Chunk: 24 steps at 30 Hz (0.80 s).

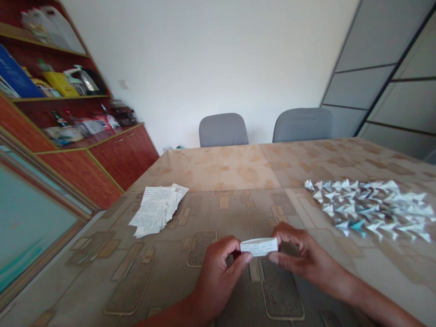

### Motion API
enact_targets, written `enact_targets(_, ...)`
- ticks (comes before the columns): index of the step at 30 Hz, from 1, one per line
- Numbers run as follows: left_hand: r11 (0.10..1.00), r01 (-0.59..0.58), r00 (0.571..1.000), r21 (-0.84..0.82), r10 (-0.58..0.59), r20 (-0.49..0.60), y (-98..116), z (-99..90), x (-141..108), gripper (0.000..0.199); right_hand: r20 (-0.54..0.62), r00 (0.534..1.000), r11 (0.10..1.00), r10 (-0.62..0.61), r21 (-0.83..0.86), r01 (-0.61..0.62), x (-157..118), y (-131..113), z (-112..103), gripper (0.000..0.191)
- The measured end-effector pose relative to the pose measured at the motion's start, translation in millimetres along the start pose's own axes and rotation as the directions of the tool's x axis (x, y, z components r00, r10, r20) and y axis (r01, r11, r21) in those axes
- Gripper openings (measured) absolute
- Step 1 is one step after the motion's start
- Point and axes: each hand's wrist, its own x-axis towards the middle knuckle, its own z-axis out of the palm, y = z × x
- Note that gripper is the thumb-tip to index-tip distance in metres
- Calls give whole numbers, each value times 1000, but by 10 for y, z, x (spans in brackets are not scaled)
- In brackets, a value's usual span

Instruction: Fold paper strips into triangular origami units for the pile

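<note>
Between my two hands is a small folded strip of printed white paper [259, 247], held level above the table. My left hand [223, 268] pinches its left end between thumb and fingers. At the other end, the thumb and forefinger of my right hand [299, 252] grip the paper. A loose stack of printed paper slips [156, 209] lies on the table to the left. Over on the right stand several folded paper pieces [371, 204] in rows, with pointed tips; most are white, and one has a teal patch.
The table [238, 172] has a patterned cover. Two grey chairs [224, 130] stand at its far side, before a white wall. A red-brown cabinet [126, 154] with shelves, a kettle [86, 81] and other goods is at the left. Grey panelled doors [363, 84] rise at the right.
</note>
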Motion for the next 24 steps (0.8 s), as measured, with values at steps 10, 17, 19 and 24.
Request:
enact_targets(10, 992, 55, 993, -115, -66, -94, -9, -69, 59, 22, -86, 996, 997, 34, 77, -27, -5, 55, -194, 14)
enact_targets(17, 999, 7, 999, -47, -9, -48, 51, 18, 10, 22, -79, 996, 996, 43, 76, -37, -28, -43, 133, 18)
enact_targets(19, 997, -7, 999, -77, 4, -43, 35, 25, 7, 21, -108, 993, 998, 41, 58, -35, -34, -49, 169, 21)
enact_targets(24, 994, -13, 999, -105, 9, -44, -18, 24, 24, 22, -101, 994, 997, 40, 67, -34, -44, -19, 165, 22)
